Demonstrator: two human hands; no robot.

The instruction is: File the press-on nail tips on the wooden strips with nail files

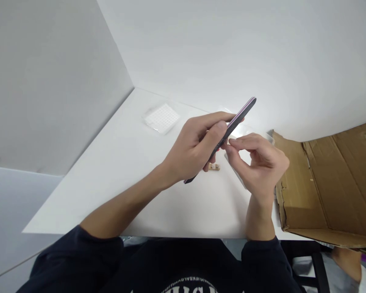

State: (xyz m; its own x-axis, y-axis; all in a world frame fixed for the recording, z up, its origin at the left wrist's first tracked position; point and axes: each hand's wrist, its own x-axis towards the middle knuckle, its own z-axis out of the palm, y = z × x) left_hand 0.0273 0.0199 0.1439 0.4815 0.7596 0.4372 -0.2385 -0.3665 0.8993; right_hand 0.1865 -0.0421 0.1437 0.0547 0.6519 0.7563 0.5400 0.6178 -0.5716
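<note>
Nail file (232, 129) — black with a pink edge — is being clamped in the left hand (192, 148), while the right hand (259, 162) is pinching close beside it, hands nearly meeting; a small wooden piece (214, 167) is lying just below them, the file not touching it.
</note>
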